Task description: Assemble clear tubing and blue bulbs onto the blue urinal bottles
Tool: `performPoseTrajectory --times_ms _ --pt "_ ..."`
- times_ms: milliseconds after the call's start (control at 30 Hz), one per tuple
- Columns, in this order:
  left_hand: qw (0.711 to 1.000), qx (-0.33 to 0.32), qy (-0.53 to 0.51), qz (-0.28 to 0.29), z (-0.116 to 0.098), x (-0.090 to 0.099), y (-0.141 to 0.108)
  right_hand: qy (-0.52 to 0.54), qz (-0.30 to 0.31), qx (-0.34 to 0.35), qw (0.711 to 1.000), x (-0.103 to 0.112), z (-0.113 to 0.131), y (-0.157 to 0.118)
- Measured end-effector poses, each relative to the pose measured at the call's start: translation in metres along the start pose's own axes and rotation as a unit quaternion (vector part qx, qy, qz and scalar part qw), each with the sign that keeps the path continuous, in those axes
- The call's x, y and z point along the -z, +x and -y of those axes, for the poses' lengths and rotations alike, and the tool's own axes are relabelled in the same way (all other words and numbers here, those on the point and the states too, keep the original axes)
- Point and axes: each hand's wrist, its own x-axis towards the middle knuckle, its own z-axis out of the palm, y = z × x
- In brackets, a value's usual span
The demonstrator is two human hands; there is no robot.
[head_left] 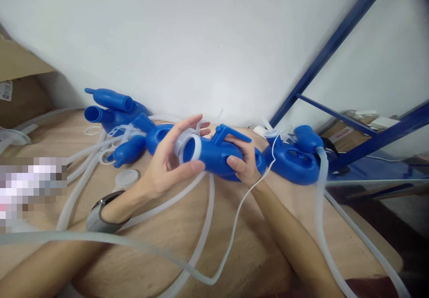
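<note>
My right hand (244, 157) is closed around the body of a blue plastic urinal bottle (217, 156), held tilted with its wide mouth toward my left. A blue handle strap (237, 133) stands out on its upper side. Around the mouth sits a white ring (198, 148), and a translucent white lid (182, 139) is beside it. My left hand (166, 161) is spread beside the mouth, its thumb at the rim and its fingers reaching behind the lid. Whether the palm presses on the lid is hidden.
More blue bottles (117, 115) lie at the back left, with another blue bottle (295, 164) at right. Pale tubes (204, 235) cross the wooden table (248, 253). A round white cap (126, 178) lies left. A cardboard box (23, 88) and blue metal frame (330, 50) flank the table.
</note>
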Motion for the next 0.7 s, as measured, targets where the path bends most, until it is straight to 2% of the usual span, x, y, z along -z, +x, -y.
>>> performPoseTrajectory --times_ms 100,267,400,700 --pt "0.996 -0.031 0.082 -0.014 0.0036 -0.0017 0.0004 -0.028 -0.022 0.019 0.999 0.0034 -0.0002 0.0024" --pt "0.975 -0.094 0.202 -0.005 0.0039 -0.0045 0.0004 -0.043 0.006 0.032 0.999 0.0027 0.0015 0.0045" --pt "0.967 -0.117 0.228 0.009 0.0074 -0.0051 -0.0015 -0.042 0.004 0.032 0.999 0.0022 0.0013 0.0045" --pt "0.963 -0.102 0.248 0.034 0.007 -0.0029 -0.0031 -0.068 -0.004 0.005 0.998 0.0012 0.0047 0.0038"
